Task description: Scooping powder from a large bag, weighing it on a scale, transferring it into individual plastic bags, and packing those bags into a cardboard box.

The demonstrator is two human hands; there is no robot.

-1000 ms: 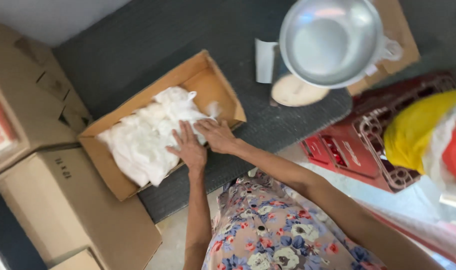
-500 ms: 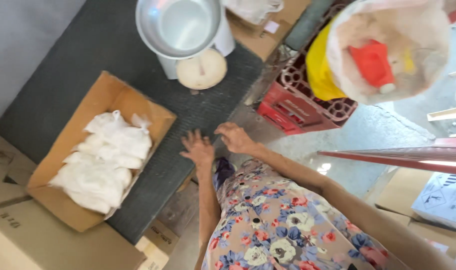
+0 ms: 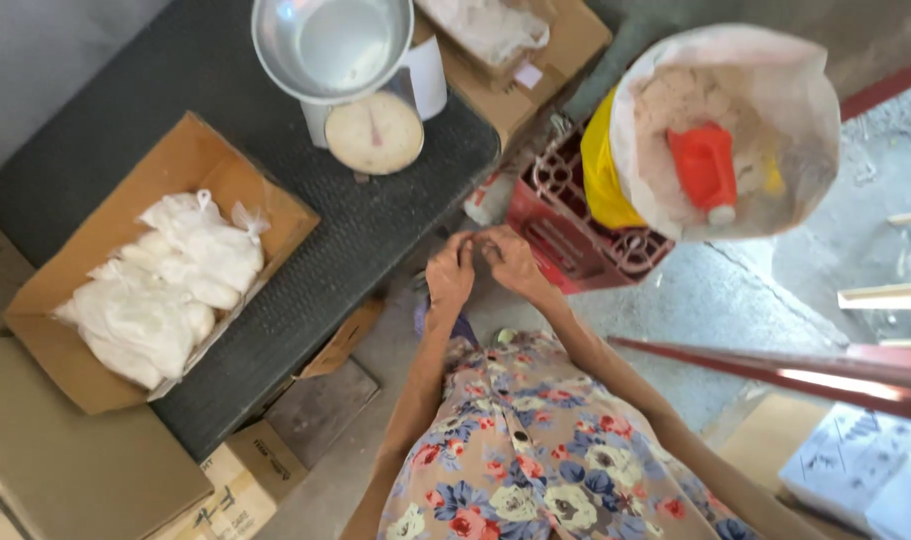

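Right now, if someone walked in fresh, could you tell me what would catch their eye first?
Probably the big open sack of pale powder at upper right, with a red scoop lying in it, propped on a red crate. Next, the steel-bowled weighing scale on the dark table, and the cardboard box of white filled bags at left. The left hand and right hand meet in the centre.

Our left hand [image 3: 449, 272] and right hand [image 3: 510, 262] no longer rest on the white filled plastic bags [image 3: 165, 285] in the open cardboard box [image 3: 180, 160]; we now hold them together, fingertips touching, off the edge of the dark rubber-topped table [image 3: 375, 225], just beside the red plastic crate [image 3: 565, 235]. Our view now takes in the whole open white sack [image 3: 723, 130].
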